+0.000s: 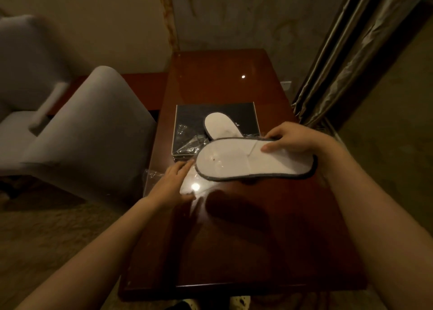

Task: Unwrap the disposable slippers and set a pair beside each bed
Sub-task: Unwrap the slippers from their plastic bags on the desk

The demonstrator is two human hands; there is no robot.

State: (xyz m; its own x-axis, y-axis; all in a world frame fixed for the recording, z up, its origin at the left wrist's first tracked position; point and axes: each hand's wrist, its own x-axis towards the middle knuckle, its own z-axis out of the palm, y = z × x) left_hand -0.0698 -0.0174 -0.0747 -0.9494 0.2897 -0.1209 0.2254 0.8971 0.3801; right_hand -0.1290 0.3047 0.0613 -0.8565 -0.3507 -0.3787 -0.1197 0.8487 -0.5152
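My right hand [294, 140] grips a flat white disposable slipper with dark trim [236, 162], holding it level just above the table. My left hand [171, 186] rests on a clear plastic wrapper [152, 176] with something white inside it [189, 186], lying on the table under the held slipper's left end. Its fingers lie flat on the plastic; whether they pinch it is unclear. A second white slipper [221, 125] lies on a black tray [210, 113] behind, with crumpled clear wrap [189, 141] beside it.
The glossy dark wooden table [234, 239] runs away from me to the wall. Two grey upholstered chairs [89, 131] stand at its left. Curtains [351, 59] hang at the right. Carpet covers the floor on both sides.
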